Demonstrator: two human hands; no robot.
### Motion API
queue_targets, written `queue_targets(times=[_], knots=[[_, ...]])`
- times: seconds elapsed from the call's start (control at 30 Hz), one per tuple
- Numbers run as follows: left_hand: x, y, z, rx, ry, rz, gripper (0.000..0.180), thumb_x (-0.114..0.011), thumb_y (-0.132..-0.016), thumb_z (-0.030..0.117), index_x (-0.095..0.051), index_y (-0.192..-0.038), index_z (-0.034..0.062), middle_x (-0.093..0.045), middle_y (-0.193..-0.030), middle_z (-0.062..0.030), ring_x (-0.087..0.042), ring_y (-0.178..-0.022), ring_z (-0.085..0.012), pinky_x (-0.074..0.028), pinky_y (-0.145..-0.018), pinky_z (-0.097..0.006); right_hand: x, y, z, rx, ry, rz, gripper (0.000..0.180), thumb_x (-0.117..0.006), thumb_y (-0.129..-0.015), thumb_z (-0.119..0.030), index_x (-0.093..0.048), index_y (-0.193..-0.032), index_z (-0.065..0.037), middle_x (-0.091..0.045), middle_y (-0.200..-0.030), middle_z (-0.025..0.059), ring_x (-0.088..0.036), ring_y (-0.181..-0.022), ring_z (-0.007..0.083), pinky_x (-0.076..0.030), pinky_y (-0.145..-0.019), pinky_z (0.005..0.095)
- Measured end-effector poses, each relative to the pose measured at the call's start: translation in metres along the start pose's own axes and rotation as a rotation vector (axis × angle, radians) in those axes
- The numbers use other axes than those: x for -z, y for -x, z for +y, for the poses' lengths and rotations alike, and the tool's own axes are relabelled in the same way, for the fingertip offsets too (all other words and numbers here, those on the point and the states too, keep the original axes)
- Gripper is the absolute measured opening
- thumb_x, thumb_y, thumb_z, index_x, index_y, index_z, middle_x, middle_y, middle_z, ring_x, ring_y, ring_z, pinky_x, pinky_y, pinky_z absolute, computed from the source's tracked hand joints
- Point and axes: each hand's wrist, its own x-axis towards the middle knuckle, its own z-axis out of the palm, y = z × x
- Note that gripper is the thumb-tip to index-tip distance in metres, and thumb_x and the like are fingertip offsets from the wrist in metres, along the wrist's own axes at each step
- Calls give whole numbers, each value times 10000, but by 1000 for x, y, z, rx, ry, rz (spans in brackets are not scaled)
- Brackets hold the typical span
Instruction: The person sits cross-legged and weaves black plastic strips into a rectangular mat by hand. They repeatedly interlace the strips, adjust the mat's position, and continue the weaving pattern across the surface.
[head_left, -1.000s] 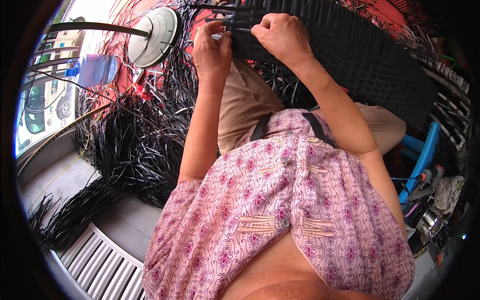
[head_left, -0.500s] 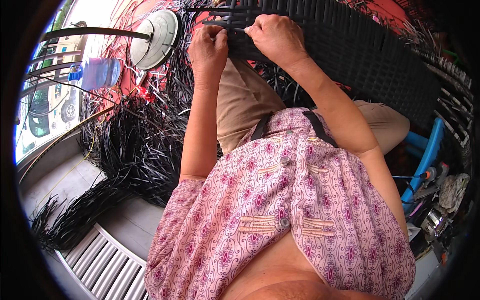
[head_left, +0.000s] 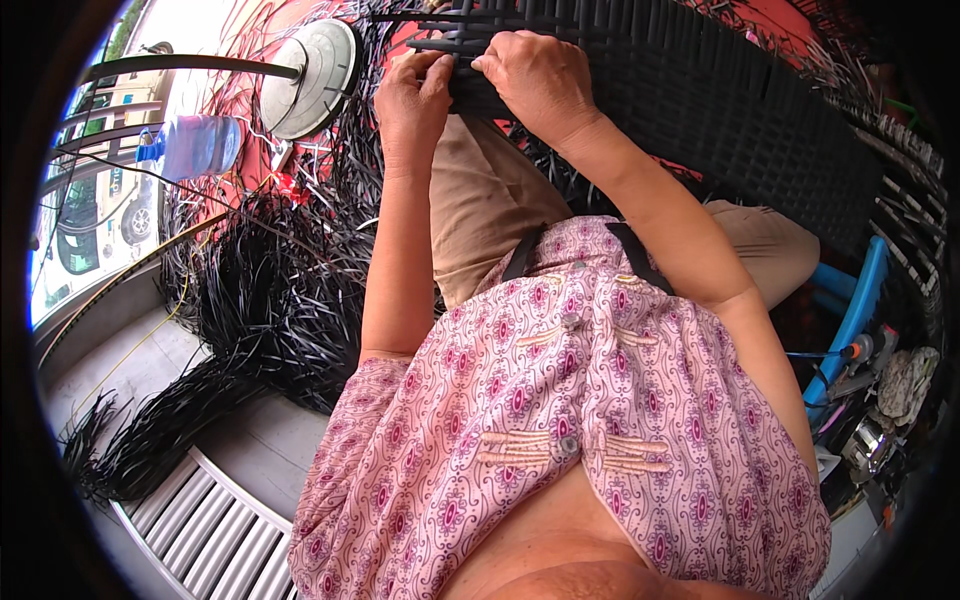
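A dark woven wicker panel (head_left: 690, 110) of flat black strips lies across my knees, with loose strip ends at its upper left edge. At that left edge, my left hand (head_left: 412, 92) is closed, thumb pressed to fingers. My right hand (head_left: 537, 82) is closed in a pinch just to its right, against the weave. Between the two hands the fingertips nearly meet. Whatever strip each pinch holds is too small and dark to make out.
A big heap of loose black strips (head_left: 290, 290) lies to my left. Beyond it are a round grey base with a pole (head_left: 310, 80) and a blue water bottle (head_left: 200, 146). A white slatted seat (head_left: 215, 525) is lower left, a blue stool frame (head_left: 850, 320) at right.
My right hand has moved a little left and down, closer to my left hand. My left hand has barely shifted, and the panel stays in place.
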Motion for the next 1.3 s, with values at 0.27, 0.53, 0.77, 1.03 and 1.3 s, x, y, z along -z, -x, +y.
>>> queue_targets(times=[0.27,0.53,0.77,1.03,1.3], knots=[[28,-24,-19,327,588,-107,157,-692,-973,166,-697,-996,11,-736,-871,-49,-637,-611,-78,-442,-524,-197,-3,5,6,235,-188,194,521,-791,-832,-439,-629,-1177,-83,-642,-992,65,-657,-936,278,-538,-855,396],[68,-64,-88,493,825,-108,125,-747,-932,137,-683,-966,36,-692,-790,-15,-606,-596,-52,-473,-496,-183,-2,17,6,294,-189,110,591,-831,-768,-316,-586,-1257,-93,-579,-1159,84,-581,-1088,294,-463,-972,427],[72,-48,-57,40,194,312,159,-774,-908,136,-722,-987,9,-681,-834,-15,-614,-670,-90,-483,-617,-224,5,30,3,365,-97,6,664,-866,-686,-289,-594,-1259,-93,-558,-1240,67,-540,-1202,262,-420,-1027,420],[40,-27,-8,-431,-84,-230,162,-704,-913,238,-778,-1000,124,-713,-974,-70,-706,-875,-285,-548,-772,-380,2,33,0,405,34,-49,559,-843,-693,-180,-634,-1205,-95,-559,-1280,62,-521,-1249,254,-411,-1055,416],[38,-54,0,-390,-140,-483,262,-717,-895,278,-752,-1012,47,-722,-899,-154,-703,-865,-342,-546,-780,-392,-13,45,1,437,275,89,376,-667,-859,-148,-631,-1226,-76,-561,-1278,75,-515,-1262,250,-421,-1052,404]])
